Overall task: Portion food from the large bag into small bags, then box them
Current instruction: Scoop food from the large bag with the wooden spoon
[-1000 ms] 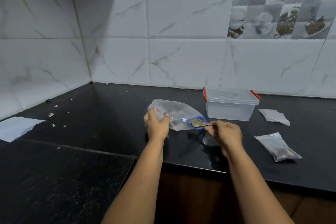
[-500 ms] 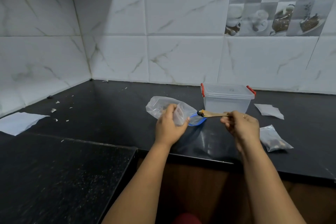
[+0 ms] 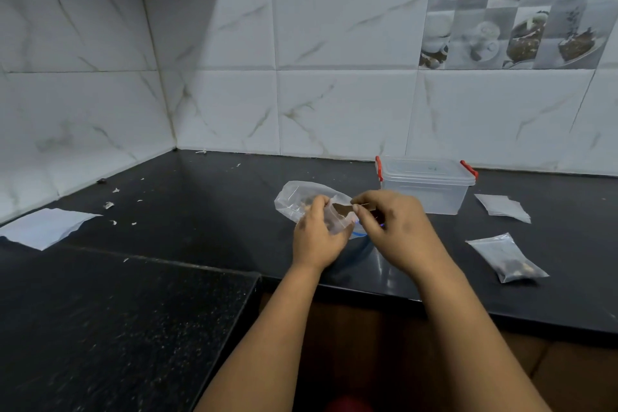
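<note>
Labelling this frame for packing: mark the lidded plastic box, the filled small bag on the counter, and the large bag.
plastic box (image 3: 424,192), head view, on its clear front wall.
filled small bag (image 3: 506,257), head view, on the middle of its plastic face.
large bag (image 3: 294,201), head view, on its left part beside the left hand.

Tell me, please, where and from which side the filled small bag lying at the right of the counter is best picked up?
Pinch the filled small bag at its flat, empty far end, coming from above. The dark contents sit bunched at the near end, so the far end is thin film, and lifting there should keep the food at the bottom.
</note>
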